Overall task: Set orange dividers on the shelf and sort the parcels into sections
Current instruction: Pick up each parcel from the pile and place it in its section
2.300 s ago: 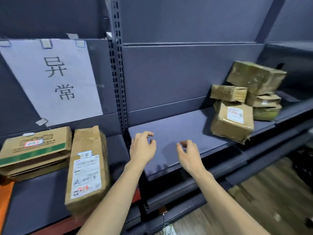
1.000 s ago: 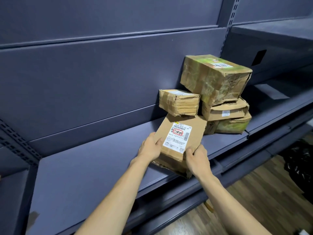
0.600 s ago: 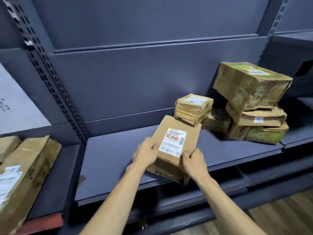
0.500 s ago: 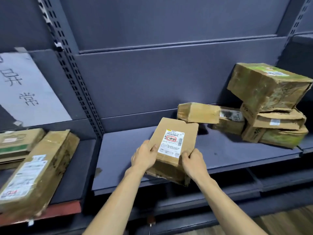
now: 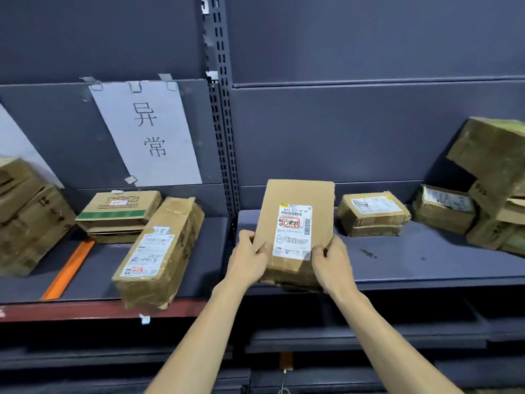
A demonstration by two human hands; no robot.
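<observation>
Parcel pulled off the pile, now carried left.
Left hand and right hand grip the parcel, now clear of the stack; it heads toward the orange divider.

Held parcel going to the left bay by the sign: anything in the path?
Yes. The taped box lies tilted across the left shelf, right past the slotted post. Both hands grip the parcel.
</observation>
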